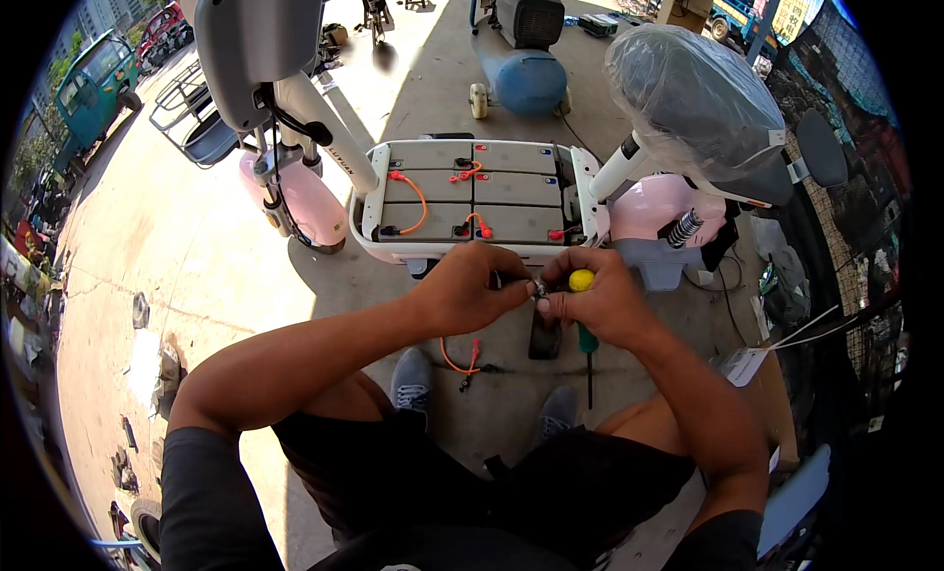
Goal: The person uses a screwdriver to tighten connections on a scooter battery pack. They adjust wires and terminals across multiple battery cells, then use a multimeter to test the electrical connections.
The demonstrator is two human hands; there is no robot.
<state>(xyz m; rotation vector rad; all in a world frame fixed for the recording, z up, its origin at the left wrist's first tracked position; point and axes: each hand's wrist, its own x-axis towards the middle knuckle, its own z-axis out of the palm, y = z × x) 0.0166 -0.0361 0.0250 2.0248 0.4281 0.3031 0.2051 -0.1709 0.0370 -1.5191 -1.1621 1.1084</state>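
My left hand (477, 291) and my right hand (605, 300) meet in front of a scooter's battery tray (442, 248). Between their pinched fingertips is a small shiny metal part (539, 289), too small to name exactly. A screwdriver (587, 341) with a yellow-ended green handle is also kept in my right hand, its shaft pointing down. Several grey batteries (516, 187) fill the white-rimmed tray, some linked by orange cables (423, 199) with red or black ends. On the ground below my left hand lies a loose orange cable (447, 360).
A plastic-wrapped seat (688, 99) rises at the tray's right, and a grey front panel (236, 60) with a white column at its left. Behind stands a blue air compressor (531, 82). A dark flat object (544, 337) lies below my hands. A cardboard box (772, 399) is at right.
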